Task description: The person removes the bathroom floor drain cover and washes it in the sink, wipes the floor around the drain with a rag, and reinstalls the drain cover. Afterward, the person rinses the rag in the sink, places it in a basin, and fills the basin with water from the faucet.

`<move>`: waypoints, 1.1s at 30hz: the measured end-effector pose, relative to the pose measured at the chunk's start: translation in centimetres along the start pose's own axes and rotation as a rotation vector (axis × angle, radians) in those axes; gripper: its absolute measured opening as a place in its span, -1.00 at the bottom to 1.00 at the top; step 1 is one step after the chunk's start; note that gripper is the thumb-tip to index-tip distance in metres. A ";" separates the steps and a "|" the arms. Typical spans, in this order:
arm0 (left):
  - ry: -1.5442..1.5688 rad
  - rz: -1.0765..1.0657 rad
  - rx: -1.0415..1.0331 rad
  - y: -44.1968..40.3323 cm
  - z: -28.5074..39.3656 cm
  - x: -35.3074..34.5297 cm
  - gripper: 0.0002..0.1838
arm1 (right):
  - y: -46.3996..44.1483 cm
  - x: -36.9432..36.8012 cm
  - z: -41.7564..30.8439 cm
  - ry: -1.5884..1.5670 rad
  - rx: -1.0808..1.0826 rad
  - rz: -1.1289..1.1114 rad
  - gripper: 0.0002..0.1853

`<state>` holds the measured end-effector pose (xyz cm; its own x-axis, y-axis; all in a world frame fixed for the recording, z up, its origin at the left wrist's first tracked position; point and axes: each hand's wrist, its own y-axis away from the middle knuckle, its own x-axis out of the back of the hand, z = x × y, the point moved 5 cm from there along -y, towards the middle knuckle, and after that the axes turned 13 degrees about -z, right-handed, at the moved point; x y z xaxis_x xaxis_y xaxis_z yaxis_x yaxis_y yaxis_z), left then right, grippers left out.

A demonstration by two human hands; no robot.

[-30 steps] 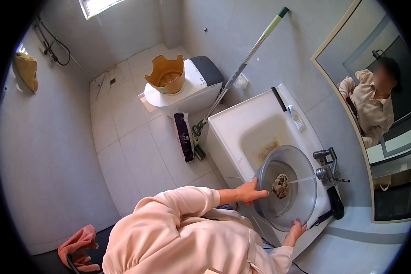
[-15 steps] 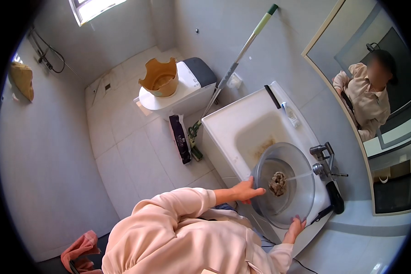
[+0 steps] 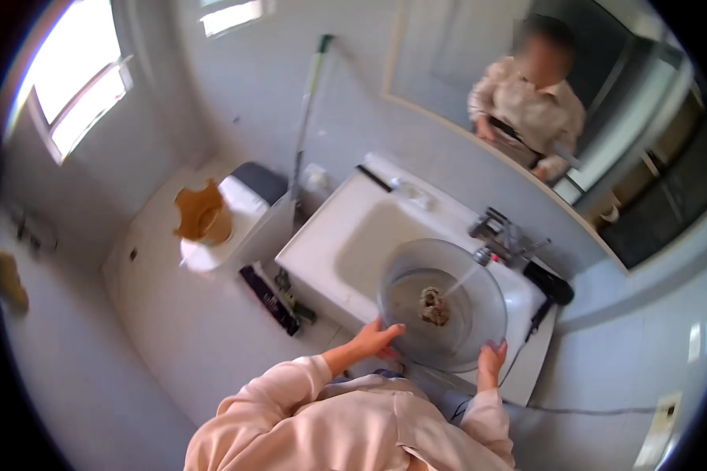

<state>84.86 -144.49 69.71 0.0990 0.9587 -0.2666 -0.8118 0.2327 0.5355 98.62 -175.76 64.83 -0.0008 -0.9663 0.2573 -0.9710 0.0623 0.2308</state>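
Observation:
A clear round plastic basin [image 3: 470, 330] sits over the sink's front edge, under the faucet [image 3: 496, 239]. Water streams from the spout into it. Inside lies a crumpled brown-and-white wet clump [image 3: 433, 306]; its kind I cannot make out. My left hand [image 3: 377, 341] grips the basin's near-left rim, thumb over the edge and fingers underneath. At the near-right side, my right hand [image 3: 492, 358] holds the rim, its fingers partly hidden by the basin. The white sink [image 3: 330, 255] lies behind and to the left of the basin.
A black hair dryer [image 3: 548, 284] with a cord lies right of the faucet. On the white toilet [image 3: 232, 250] stands a brown bucket-like container [image 3: 204, 216]. A green-handled mop [image 3: 310, 106] leans on the wall. A black package [image 3: 269, 300] is on the floor. A mirror [image 3: 448, 86] hangs above.
My view has turned, so the room appears shifted left and lower. Both hands keep their hold on the basin, and water still runs into it.

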 end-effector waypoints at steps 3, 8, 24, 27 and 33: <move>0.037 -0.036 0.034 -0.7 -0.8 0.2 -0.24 | 0.3 -0.3 -0.3 0.133 -0.006 0.032 -0.36; 0.101 -0.044 -0.003 -0.2 -0.1 0.0 -0.23 | 1.7 -0.8 -2.3 0.195 0.014 0.077 -0.39; 0.154 -0.006 0.029 -1.0 -1.1 0.7 -0.32 | 3.5 -1.1 -5.4 0.226 -0.068 0.019 -0.36; 0.164 -0.031 0.040 -0.8 -0.9 0.6 -0.33 | 2.6 -1.2 -3.3 0.209 -0.008 0.015 -0.35; 0.187 -0.047 0.033 -0.6 -1.2 0.7 -0.26 | 2.3 -1.1 -3.2 0.289 -0.076 0.042 -0.31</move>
<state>84.76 -144.19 68.24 0.0245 0.9003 -0.4346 -0.7892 0.2843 0.5444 97.10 -173.79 68.05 0.0382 -0.8522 0.5218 -0.9508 0.1297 0.2815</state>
